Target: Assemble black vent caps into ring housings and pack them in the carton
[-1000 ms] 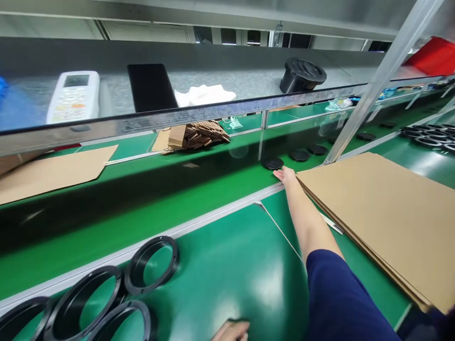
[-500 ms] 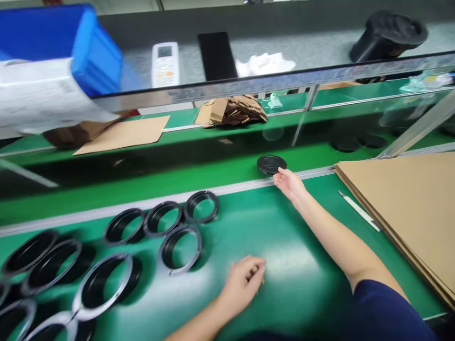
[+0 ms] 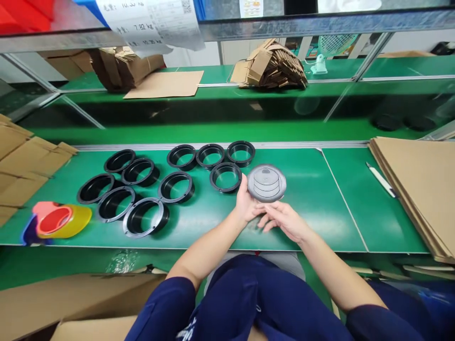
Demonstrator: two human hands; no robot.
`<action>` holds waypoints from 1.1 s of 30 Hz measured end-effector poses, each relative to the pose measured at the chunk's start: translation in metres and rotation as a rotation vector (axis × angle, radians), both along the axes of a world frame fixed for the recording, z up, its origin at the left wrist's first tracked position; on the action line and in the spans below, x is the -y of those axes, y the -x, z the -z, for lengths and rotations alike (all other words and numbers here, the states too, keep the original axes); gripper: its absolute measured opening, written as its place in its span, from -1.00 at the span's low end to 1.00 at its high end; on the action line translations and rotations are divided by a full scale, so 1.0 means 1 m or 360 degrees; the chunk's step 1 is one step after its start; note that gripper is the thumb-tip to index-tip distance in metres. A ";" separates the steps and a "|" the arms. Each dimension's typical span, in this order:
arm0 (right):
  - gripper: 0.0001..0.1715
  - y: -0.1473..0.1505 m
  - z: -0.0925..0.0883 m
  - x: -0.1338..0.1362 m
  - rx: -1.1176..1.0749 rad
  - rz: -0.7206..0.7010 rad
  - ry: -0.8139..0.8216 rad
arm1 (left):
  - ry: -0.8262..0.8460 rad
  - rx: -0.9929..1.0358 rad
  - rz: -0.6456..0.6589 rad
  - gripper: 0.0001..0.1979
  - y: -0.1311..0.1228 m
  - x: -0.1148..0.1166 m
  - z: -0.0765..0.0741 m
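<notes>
A round dark grey vent disc [image 3: 266,183] with a louvred face is tilted up above the green worktop. My left hand [image 3: 244,201] grips its left edge, the thumb along the rim and the other fingers partly hidden beneath. Just below the disc's lower edge is my right hand [image 3: 286,221], its fingers loosely apart and overlapping the left fingertips. Whether it touches the disc I cannot tell. To the left stand several black flanged rings [image 3: 225,177], the nearest close beside my left hand.
Red, yellow and blue plastic rings [image 3: 64,221] lie at the left near the front edge. Stacked cardboard sheets [image 3: 419,189] and a white-handled knife [image 3: 382,180] are at the right. A metal-edged shelf [image 3: 270,26] crosses above, and folded cardboard [image 3: 275,66] sits behind.
My right hand has come back from the rear ledge, bringing the black disc towards me. The left hand, earlier loosely curled over the worktop, now grips it. The view has shifted left and down.
</notes>
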State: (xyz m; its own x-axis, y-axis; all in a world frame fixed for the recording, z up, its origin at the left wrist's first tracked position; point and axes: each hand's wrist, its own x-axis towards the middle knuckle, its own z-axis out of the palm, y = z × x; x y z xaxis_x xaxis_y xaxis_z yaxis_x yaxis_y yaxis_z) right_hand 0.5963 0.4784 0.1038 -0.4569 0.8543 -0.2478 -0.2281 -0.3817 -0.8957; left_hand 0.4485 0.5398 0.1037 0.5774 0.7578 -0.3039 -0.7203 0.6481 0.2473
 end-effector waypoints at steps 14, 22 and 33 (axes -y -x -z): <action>-0.49 -0.038 0.000 -0.055 0.1607 0.0637 -0.1744 | -0.0111 -0.0036 0.0014 -0.29 0.006 0.000 -0.001; -0.34 -0.031 0.010 -0.069 0.1428 0.0571 -0.1640 | -0.0097 -0.0088 -0.0033 -0.44 0.004 -0.004 0.006; -0.41 -0.039 0.005 -0.059 0.1072 0.0713 -0.1457 | -0.0105 -0.0020 0.0111 -0.28 0.004 -0.004 0.006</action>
